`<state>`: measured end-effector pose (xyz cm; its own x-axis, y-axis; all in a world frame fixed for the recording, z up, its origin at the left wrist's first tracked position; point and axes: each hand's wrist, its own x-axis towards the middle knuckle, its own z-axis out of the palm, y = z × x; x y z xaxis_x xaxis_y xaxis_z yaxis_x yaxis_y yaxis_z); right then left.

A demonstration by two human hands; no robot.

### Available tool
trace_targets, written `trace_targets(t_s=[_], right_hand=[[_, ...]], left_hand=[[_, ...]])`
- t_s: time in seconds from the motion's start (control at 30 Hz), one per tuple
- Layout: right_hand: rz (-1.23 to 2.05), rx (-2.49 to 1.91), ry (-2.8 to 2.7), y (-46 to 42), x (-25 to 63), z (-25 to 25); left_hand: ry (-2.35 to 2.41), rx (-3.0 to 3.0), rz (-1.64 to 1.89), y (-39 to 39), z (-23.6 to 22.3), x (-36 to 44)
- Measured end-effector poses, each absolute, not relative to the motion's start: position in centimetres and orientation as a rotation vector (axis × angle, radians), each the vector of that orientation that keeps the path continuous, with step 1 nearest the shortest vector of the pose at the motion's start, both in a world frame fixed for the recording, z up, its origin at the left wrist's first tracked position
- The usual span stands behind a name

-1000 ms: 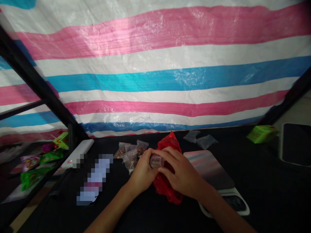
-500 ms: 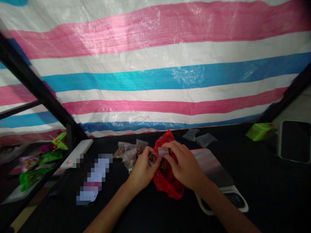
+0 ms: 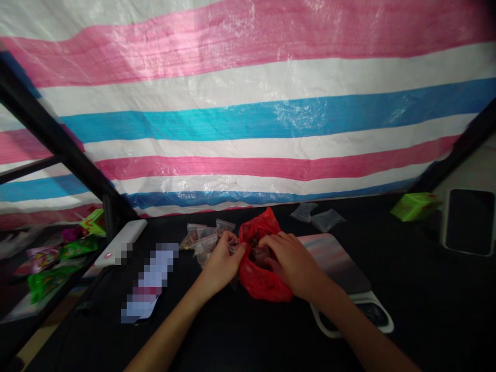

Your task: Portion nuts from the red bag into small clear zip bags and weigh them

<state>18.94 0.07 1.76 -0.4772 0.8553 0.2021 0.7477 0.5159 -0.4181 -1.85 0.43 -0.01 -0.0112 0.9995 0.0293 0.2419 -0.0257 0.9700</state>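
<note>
In the middle of the dark table a red plastic bag (image 3: 265,287) stands with its mouth spread, and brown bits (image 3: 256,240) show inside. My left hand (image 3: 223,263) pinches the bag's left rim between thumb and fingers. Over the mouth reaches my right hand (image 3: 292,261), its fingers curled down among the contents; a faint pale patch lies under them, too blurred to name. Beyond my left hand lie several small zip bags (image 3: 204,244) filled with brown bits, partly hidden by that hand.
Right of the red bag lies a kitchen scale (image 3: 335,263), partly under my right forearm. Two clear small bags (image 3: 327,220) lie behind it. A green box (image 3: 416,205) and a phone-like device (image 3: 468,222) are far right. Left are a white device (image 3: 127,237) and green packets (image 3: 50,279).
My right hand has lowered from holding a small clear zip bag above the red bag into its mouth. My left hand has shifted slightly left, and the red bag's mouth is wider.
</note>
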Motion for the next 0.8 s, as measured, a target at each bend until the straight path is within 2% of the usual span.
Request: trace_targets(t_s=[0.17, 0.4, 0.8], right_hand=[[0.331, -1.418, -2.367, 0.3, 19.0, 1.6], [0.153, -1.585, -2.282, 0.7, 19.1, 1.6], [0.153, -1.528, -2.366, 0.9, 19.5, 1.7]], left_hand=[[1.301, 1.174, 1.085, 0.2, 0.0, -1.3], [1.198, 1.214, 1.019, -0.3, -0.1, -0.7], [1.116, 1.123, 1.115, -0.3, 0.1, -0.5]])
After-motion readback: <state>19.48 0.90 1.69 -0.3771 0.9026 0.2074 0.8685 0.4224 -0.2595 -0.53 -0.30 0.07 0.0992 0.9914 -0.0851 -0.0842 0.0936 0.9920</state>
